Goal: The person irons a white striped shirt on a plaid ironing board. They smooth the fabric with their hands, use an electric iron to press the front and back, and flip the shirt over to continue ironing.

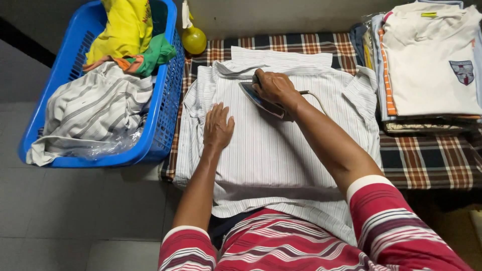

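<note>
While the striped shirt [281, 150] lies spread flat across the checked cloth [427, 160] in front of me, I can see it is white with fine dark vertical lines, its collar turned toward the far edge and its sleeves folded in at either side. On the upper middle of the shirt sits the iron [261, 100], a dark wedge with a grey soleplate edge showing, its cord [316, 98] trailing off to the right over the shirt. Right of the shirt, a stack of folded clothes [432, 65] rests on the checked cloth; the top piece is cream with a small shield-shaped badge in dark red and blue, and a small yellow tag shows at its neck. Beyond the shirt's collar stands a yellow spray bottle [193, 37] with a white top. Left of the shirt, a blue plastic basket [170, 90] holds crumpled laundry in yellow, green and striped white. My right hand [275, 86] is wrapped tight around the iron's handle, fingers curled over it, knuckles up, arm reaching in from the lower right. My left hand [217, 126] lies palm down on the shirt just left of the iron, fingers spread and flat, gripping nothing, forearm straight behind it.
</note>
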